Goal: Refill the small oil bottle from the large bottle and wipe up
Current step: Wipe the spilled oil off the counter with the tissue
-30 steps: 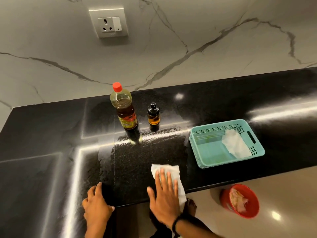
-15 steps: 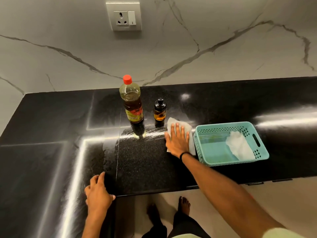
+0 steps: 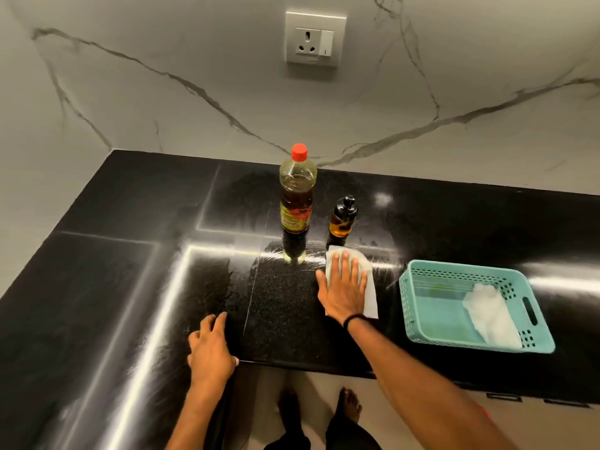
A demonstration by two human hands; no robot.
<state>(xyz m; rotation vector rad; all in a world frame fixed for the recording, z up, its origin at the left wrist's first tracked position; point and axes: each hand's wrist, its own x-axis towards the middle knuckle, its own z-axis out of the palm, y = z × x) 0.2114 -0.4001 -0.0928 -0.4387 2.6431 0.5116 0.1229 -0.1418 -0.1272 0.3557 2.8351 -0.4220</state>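
Note:
The large oil bottle [image 3: 296, 196] with a red cap stands upright on the black counter [image 3: 130, 254], about half full of dark oil. Just to its right stands the small oil bottle [image 3: 341, 219] with a black pump top. My right hand [image 3: 343, 287] lies flat, fingers spread, pressing a white paper towel [image 3: 370, 287] onto the counter directly in front of the small bottle. Smear streaks show on the counter around the towel. My left hand [image 3: 210, 347] rests on the counter's front edge, holding nothing.
A teal plastic basket [image 3: 422, 316] sits to the right of the towel with a crumpled white tissue [image 3: 490, 315] inside. A wall socket [image 3: 313, 39] is on the marble backsplash. My bare feet [image 3: 349, 405] show below the counter edge.
My right hand has slid the paper towel from the counter's front edge up to the bottles, then slightly left in front of the small bottle. The left hand stayed on the edge.

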